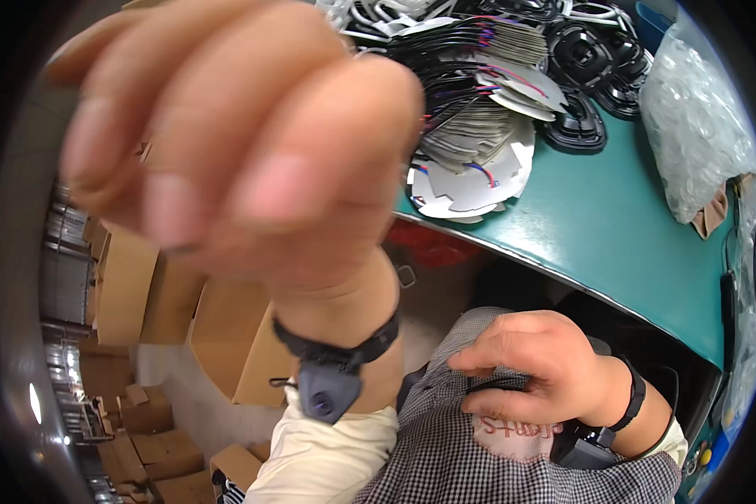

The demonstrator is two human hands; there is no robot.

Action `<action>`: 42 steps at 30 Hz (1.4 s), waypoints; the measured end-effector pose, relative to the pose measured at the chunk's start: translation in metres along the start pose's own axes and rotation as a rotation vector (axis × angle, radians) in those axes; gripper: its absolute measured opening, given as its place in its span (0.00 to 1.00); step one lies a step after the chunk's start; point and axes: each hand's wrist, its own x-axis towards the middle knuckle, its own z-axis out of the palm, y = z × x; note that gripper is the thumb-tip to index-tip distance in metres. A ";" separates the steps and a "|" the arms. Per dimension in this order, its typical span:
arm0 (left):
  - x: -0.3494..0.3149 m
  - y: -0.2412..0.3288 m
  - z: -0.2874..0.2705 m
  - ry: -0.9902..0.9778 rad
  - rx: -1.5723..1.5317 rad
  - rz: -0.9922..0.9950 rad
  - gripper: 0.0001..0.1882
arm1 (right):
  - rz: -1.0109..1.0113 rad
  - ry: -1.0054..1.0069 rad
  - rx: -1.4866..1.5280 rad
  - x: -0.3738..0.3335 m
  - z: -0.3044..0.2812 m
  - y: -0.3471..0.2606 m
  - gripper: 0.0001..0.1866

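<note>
My left hand [227, 143] is raised very close to the camera and fills the upper left, blurred. Its fingers are bent and held together with the nails facing me; the palm side is hidden. A black band with a small dark device [328, 391] sits on that wrist above a cream sleeve. My right hand [538, 374] lies low against my checked shirt [445, 462], its fingers curled over a thin black cord [489, 386] on the chest. A black band circles that wrist too.
A teal table [613, 227] curves across the right. On it lie a stack of white round card discs with coloured wires [479, 143], black round plastic parts [584, 59] and a clear bag of white pieces [697, 118]. Cardboard boxes [168, 420] stand on the floor at left.
</note>
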 end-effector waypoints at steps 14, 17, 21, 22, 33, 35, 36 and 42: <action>-0.011 -0.077 -0.040 -0.288 -0.013 0.170 0.29 | 0.004 -0.117 -0.192 0.021 0.014 -0.007 0.13; -0.022 -0.073 -0.045 0.114 0.437 0.137 0.28 | 0.024 -0.022 -0.161 0.014 0.012 0.006 0.12; -0.025 -0.089 -0.062 0.548 1.089 0.055 0.12 | 0.209 0.003 -0.234 0.004 -0.009 0.014 0.14; -0.026 -0.091 -0.074 0.577 1.251 0.060 0.12 | 0.256 0.005 -0.204 0.000 -0.013 0.017 0.16; -0.002 -0.144 -0.100 0.735 0.537 -0.133 0.29 | 0.478 0.376 -0.387 -0.056 -0.086 0.005 0.14; -0.006 -0.155 -0.097 0.689 0.703 -0.269 0.26 | 0.500 0.407 -0.501 -0.066 -0.108 -0.005 0.13; -0.010 -0.158 -0.097 0.682 0.790 -0.331 0.25 | 0.515 0.420 -0.541 -0.070 -0.120 -0.009 0.13; -0.019 -0.157 -0.105 0.492 1.186 -0.695 0.25 | 0.689 0.546 -0.680 -0.114 -0.192 -0.034 0.12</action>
